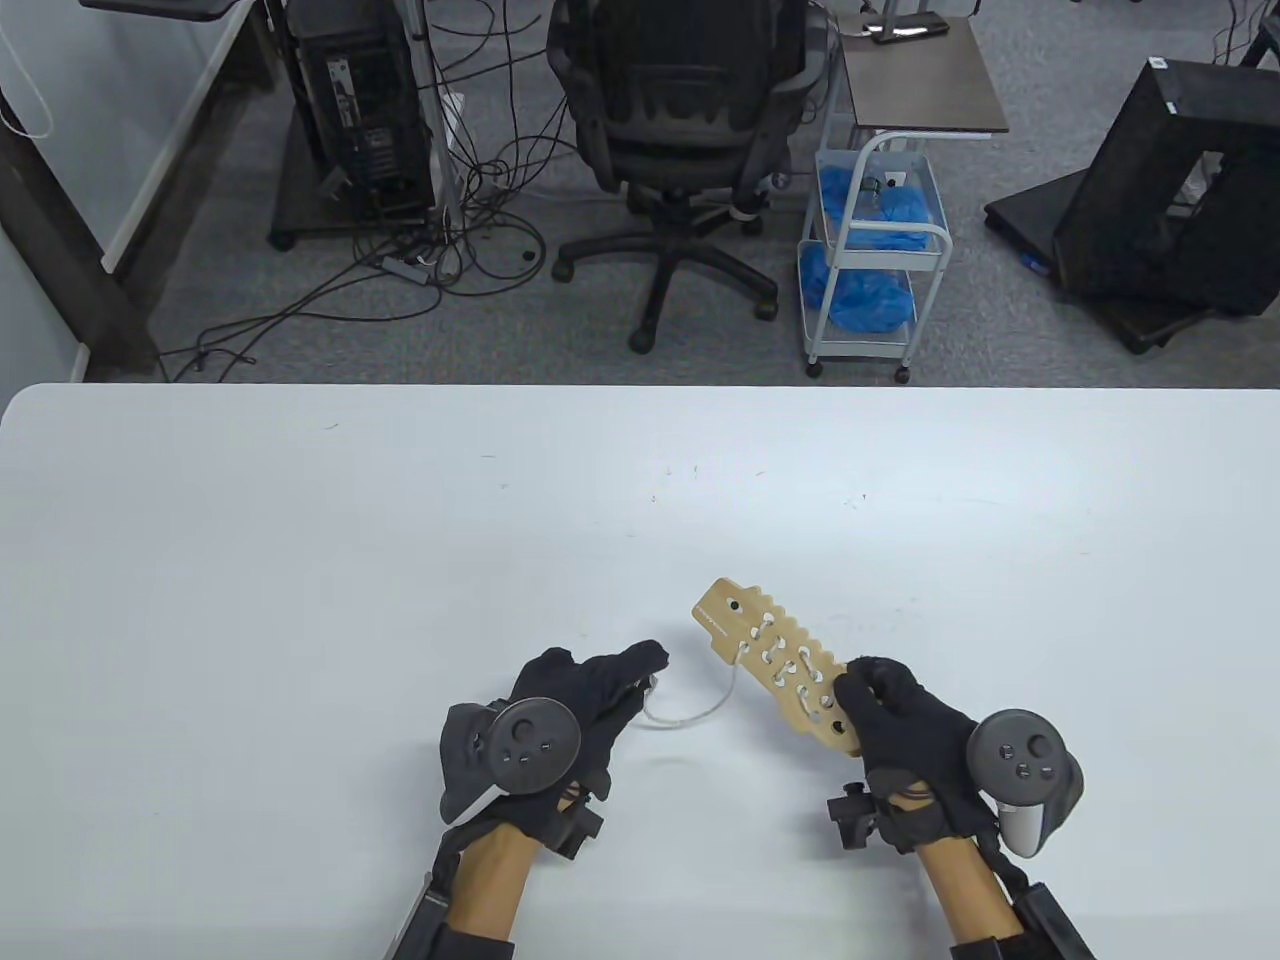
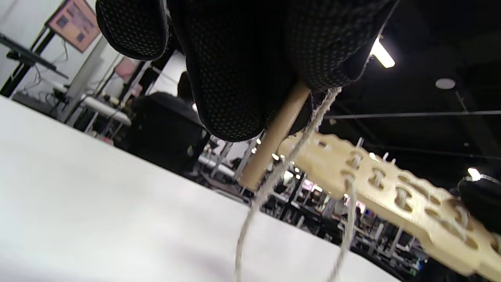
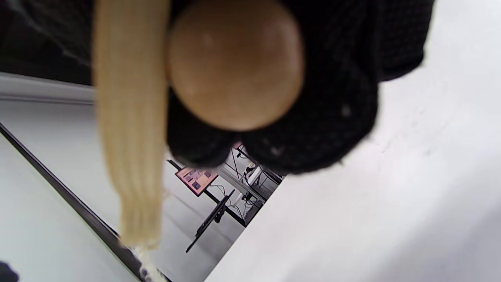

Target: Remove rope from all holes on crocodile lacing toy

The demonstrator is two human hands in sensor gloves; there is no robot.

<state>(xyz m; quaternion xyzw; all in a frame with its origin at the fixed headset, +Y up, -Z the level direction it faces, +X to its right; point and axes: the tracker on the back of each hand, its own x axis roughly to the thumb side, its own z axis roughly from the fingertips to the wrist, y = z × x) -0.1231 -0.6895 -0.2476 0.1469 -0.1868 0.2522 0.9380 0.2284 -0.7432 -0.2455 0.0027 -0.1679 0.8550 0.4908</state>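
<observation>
The wooden crocodile lacing toy [image 1: 775,665] is a flat board with several holes, held tilted above the white table [image 1: 400,560]. My right hand [image 1: 895,720] grips its near end; the right wrist view shows the board's edge [image 3: 131,129] and a round wooden knob [image 3: 235,62] in the fingers. A white rope [image 1: 695,710] is laced through the holes and hangs in a slack loop from the board's left side to my left hand [image 1: 610,680]. The left hand pinches the rope's wooden needle [image 2: 274,137] with the rope [image 2: 274,180] beside it; the board [image 2: 391,192] lies to its right.
Beyond the table's far edge stand an office chair [image 1: 680,130], a white cart with blue bags [image 1: 870,250], a computer tower [image 1: 355,110] with floor cables and a black box [image 1: 1180,190].
</observation>
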